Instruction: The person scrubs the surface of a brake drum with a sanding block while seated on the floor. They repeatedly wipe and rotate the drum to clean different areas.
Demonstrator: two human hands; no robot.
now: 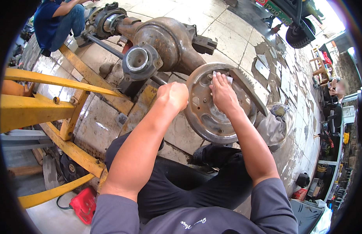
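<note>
A round, worn metal brake backing plate [196,123] stands tilted in front of me at the end of a rusty axle housing [190,58]. My left hand [173,96] is closed at the plate's left rim, its fingertips hidden behind the edge. With fingers together, my right hand [224,95] presses a small whitish sheet [229,79] against the plate's upper face. I cannot tell if the sheet is paper or cloth. Right beside that hand, a curved brake shoe [249,93] with a dark lining runs along the plate's right side.
Yellow steel frame beams [37,113] fill the left side. The axle's bulky differential housing [163,37] lies ahead. At the upper left crouches another person [58,27]. Broken floor tiles [286,82] lie to the right; a grey cloth bundle [275,124] sits near the plate. A red object [83,204] is lower left.
</note>
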